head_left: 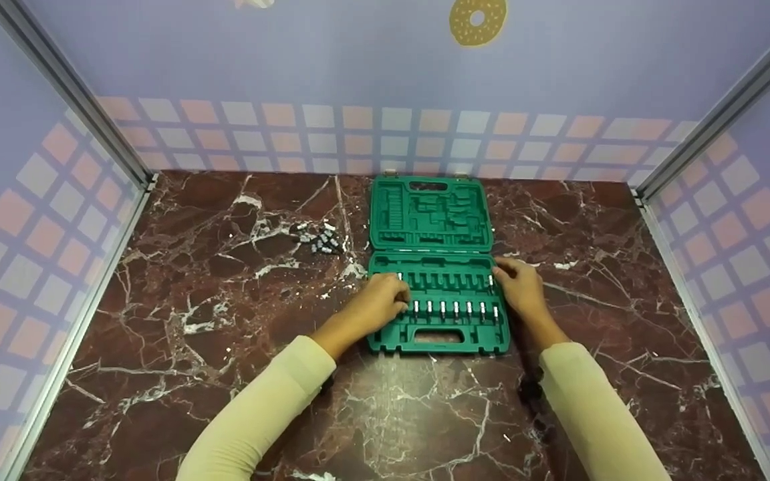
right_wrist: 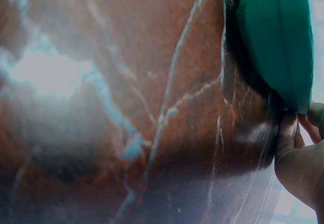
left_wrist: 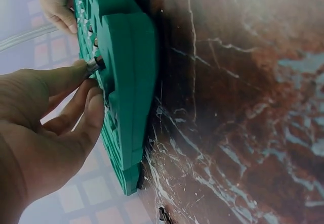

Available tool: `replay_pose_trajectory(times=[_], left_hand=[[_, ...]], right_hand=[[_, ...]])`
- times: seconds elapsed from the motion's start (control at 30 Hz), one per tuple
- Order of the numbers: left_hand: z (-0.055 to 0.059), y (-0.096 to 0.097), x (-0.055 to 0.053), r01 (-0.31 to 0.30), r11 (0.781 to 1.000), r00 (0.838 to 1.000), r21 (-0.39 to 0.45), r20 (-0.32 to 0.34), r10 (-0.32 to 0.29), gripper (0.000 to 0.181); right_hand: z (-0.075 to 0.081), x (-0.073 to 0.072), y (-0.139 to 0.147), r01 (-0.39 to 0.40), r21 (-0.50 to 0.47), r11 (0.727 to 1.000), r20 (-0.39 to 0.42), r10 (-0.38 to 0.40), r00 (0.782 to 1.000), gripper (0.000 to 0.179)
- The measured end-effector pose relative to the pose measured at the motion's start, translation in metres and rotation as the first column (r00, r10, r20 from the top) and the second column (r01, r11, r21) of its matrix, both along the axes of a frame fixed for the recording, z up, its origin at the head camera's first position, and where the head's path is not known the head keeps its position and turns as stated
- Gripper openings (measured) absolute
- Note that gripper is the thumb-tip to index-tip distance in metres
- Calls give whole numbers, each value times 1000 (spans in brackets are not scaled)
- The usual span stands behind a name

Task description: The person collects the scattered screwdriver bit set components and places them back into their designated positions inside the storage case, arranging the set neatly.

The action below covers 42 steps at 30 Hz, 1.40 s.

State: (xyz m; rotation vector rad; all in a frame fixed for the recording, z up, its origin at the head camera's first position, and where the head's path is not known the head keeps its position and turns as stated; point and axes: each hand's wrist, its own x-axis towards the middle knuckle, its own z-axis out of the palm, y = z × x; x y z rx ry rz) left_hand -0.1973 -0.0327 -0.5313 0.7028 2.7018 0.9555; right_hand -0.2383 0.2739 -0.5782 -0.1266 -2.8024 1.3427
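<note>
A green plastic socket case [head_left: 392, 339] lies unfolded on the marble-patterned surface, its lid half [head_left: 395, 184] toward the back wall. My left hand [head_left: 379, 302] is over the left side of the near half. In the left wrist view, its thumb and fingers pinch a small metal socket [left_wrist: 92, 66] at a slot in the case. My right hand [head_left: 522, 288] holds the case's right edge, beside a silver socket [head_left: 490, 280] at the right end of the upper row. Several silver sockets [head_left: 456, 308] stand in the lower row. My left hand partly hides both rows' left ends.
Left of the lid, a loose pile of small dark and silver metal pieces [head_left: 323, 240] lies on the surface. A purple wall with pink and white squares [head_left: 318, 117] rises behind the case. Side panels with metal edging [head_left: 84, 321] bound the surface.
</note>
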Motion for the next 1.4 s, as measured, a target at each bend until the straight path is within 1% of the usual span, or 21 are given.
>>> replay_pose_trajectory(times=[0.13, 0.27, 0.5, 0.7, 0.87, 1.0, 1.17, 1.3, 1.4], left_hand=[[-3, 0, -3, -18, 999, 1000, -31, -23, 18, 4], [-3, 1, -5, -32, 999, 999, -28, -34, 31, 5], [0, 5, -12, -83, 996, 997, -24, 5, 83, 16], [1, 7, -16, -107, 994, 994, -16, 17, 107, 17], [1, 7, -18, -138, 990, 989, -16, 60, 138, 16], [1, 8, -19, -130, 991, 990, -31, 52, 131, 16], [-1, 7, -18, -118, 993, 992, -20, 31, 119, 15], [-3, 4, -17, -127, 992, 991, 3, 34, 127, 15], [-6, 1, -17, -129, 991, 991, 40, 41, 128, 17]], right_hand=[[-1, 0, -1, 2, -6, 1000, -3, -2, 1000, 34], [-1, 0, 0, 7, -15, 1000, 0, -7, 1000, 33], [0, 0, 0, 5, -8, 1000, 5, -5, 1000, 34], [-1, 1, 0, 6, 3, 1000, 11, -6, 1000, 34], [-1, 1, -1, 11, -7, 1000, 1, -11, 1000, 33], [-1, 1, 0, 12, -9, 1000, -3, -12, 1000, 33], [0, 1, 1, 11, -3, 1000, 5, -11, 1000, 32], [0, 1, 1, 10, 1, 1000, 1, -10, 1000, 32], [0, 0, 1, 13, -4, 1000, 0, -13, 1000, 31]])
